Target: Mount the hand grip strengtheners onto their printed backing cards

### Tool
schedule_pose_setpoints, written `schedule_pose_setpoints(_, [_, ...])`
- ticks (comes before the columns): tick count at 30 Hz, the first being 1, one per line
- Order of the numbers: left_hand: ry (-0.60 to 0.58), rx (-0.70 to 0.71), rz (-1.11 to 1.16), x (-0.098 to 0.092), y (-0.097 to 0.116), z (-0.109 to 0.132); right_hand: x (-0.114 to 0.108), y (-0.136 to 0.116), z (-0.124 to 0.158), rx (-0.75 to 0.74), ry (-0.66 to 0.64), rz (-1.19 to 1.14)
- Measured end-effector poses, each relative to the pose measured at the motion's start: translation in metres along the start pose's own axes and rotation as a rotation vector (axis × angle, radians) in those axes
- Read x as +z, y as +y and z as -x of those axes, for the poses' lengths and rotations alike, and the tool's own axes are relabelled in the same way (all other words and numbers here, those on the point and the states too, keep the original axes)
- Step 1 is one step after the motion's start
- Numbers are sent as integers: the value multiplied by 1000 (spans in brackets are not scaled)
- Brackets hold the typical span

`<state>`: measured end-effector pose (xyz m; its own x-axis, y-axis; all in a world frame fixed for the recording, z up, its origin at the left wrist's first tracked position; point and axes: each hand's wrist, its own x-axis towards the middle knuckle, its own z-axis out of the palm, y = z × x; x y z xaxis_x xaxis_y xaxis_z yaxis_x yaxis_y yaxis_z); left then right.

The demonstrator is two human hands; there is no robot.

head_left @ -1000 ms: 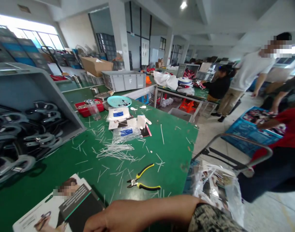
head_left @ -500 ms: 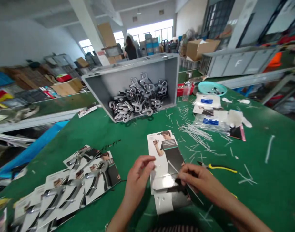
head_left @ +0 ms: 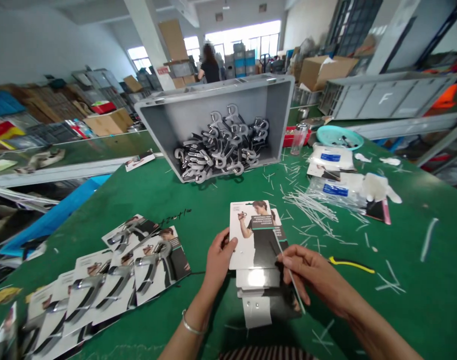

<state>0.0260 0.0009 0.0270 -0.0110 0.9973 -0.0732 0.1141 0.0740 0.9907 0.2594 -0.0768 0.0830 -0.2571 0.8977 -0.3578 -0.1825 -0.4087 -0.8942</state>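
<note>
Shifted since half a second ago: left hand down onto the left edge of the card, card itself lifted a little and squared up, right hand drawn slightly rightward. Head-worn view, looking down over a green surface.

Left hand closed on the card, thumb on the printed face, fingers hidden beneath; silver bracelet at the wrist. Right hand closed in a pinch on a thin white strip, thumb and forefinger high on it.

Card straight ahead, between both hands, long axis pointing away from the body toward a grey bin. Far end tilted up, near end resting over a pile of similar cards. Strip slanting from upper left to lower right, upper tip touching or just off the card's lower right corner; cannot tell which. Left hand nearer the card, right hand nearer the strip.

Bin tipped on its side, open toward the viewer, heaped with metal grips. To the left, finished cards fanned out, each with a grip fastened on. To the right, loose strips scattered, and yellow-handled pliers just beyond the right hand. Far back, another person, standing, turned away.
</note>
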Motion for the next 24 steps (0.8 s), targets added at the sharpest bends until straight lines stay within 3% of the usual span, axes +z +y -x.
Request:
schedule_pose_setpoints(3, [61, -58, 152, -10, 5, 3, -1, -5, -1, -38, -7, 17])
schedule_pose_setpoints(6, [50, -88, 321, -21, 7, 10, 0, -17, -11, -121, 56, 102])
schedule_pose_setpoints(9, [55, -104, 368, -31, 6, 20, 10, -32, -36, -323, 132, 173])
schedule_pose_setpoints(12, [66, -124, 391, -38, 2, 28, 30, -39, -72, -470, 126, 257])
schedule_pose_setpoints(17, [49, -129, 410, -45, -2, 32, 50, -18, -113, -518, 53, 515])
schedule_pose_setpoints(24, [99, -208, 555, -48, -26, 15, 43, -2, -120, -559, -16, 793])
